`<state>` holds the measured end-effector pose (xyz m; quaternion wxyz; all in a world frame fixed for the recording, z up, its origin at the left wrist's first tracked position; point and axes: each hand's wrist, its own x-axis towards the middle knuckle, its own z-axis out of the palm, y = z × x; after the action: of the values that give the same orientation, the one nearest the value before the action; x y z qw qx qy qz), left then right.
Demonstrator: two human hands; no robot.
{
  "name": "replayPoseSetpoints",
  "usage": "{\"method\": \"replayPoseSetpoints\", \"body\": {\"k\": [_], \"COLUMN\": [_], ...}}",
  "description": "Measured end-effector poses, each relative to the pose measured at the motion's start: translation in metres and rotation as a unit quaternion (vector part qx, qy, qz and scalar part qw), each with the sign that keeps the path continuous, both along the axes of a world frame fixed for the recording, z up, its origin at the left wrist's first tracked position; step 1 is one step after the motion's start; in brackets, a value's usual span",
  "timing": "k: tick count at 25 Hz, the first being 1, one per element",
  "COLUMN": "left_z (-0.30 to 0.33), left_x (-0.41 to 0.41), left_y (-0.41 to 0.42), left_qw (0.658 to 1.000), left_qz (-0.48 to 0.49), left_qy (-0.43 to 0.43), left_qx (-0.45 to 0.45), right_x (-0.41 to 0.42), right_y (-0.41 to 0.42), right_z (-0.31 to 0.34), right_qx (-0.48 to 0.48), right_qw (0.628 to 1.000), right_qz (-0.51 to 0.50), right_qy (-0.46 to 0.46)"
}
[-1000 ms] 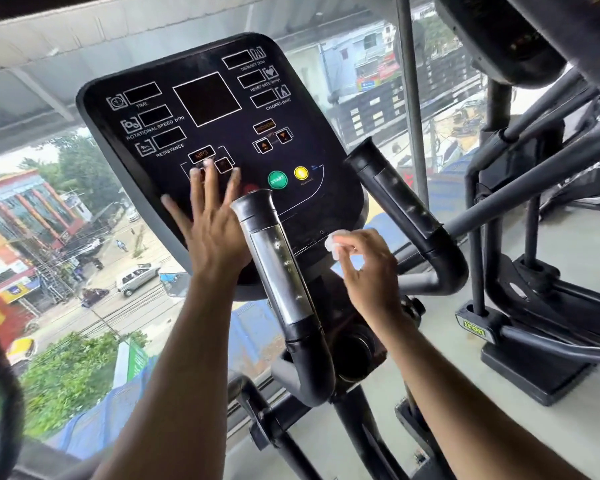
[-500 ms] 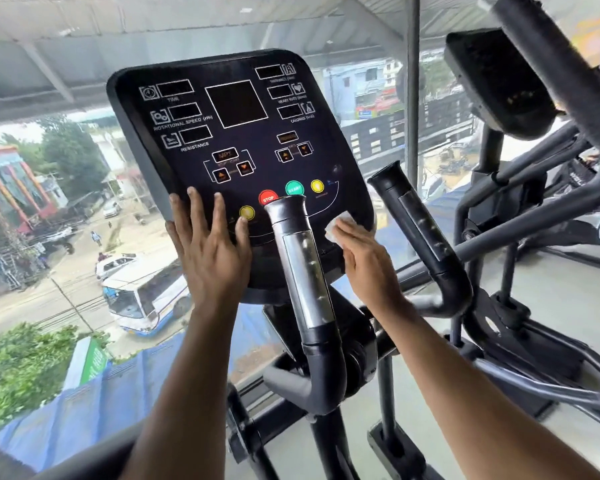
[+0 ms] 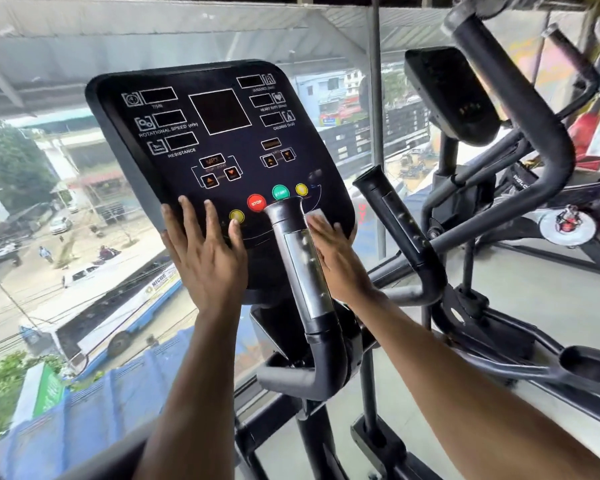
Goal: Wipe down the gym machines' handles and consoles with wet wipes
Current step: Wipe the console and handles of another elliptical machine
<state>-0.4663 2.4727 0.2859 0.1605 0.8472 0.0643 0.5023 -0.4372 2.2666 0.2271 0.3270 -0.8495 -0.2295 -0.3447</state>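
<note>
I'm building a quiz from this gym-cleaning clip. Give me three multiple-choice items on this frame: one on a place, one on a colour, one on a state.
1. Where is the wet wipe?
A. on the floor
B. under the right hand on the console
C. draped on a handle

2. What colour is the STOP button?
A. blue
B. white
C. red

3. How is the left hand?
A. flat on the console
B. clenched in a fist
C. gripping a handle

Answers: B, white shows past the fingertips; C, the button is red; A, the fingers lie straight.

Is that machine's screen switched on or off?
Off, it seems: the console display windows are all dark, showing no digits, though small orange marks glow faintly by the arrow buttons.
</note>
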Motion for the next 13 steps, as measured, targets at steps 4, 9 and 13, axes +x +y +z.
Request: {"method": "replayPoseSetpoints", "body": {"k": [4, 9, 13], "left_z": [-0.001, -0.001, -0.004], "left_x": [0.001, 0.001, -0.001], "left_y": [0.000, 0.000, 0.002], "left_qw": [1.000, 1.000, 1.000], "left_qz": [-0.003, 0.001, -0.015], "left_qy": [0.003, -0.009, -0.012], "left_qx": [0.003, 0.018, 0.000], "right_x": [-0.023, 0.015, -0.006], "right_y": [-0.035, -0.032, -0.011], "right_z": [-0.029, 0.006, -0.010], "right_qx": [0.005, 0.000, -0.039], "right_qw": [0.999, 1.000, 0.997], "right_qz": [0.025, -0.012, 0.068], "right_qy": [-0.035, 0.000, -0.009]}}
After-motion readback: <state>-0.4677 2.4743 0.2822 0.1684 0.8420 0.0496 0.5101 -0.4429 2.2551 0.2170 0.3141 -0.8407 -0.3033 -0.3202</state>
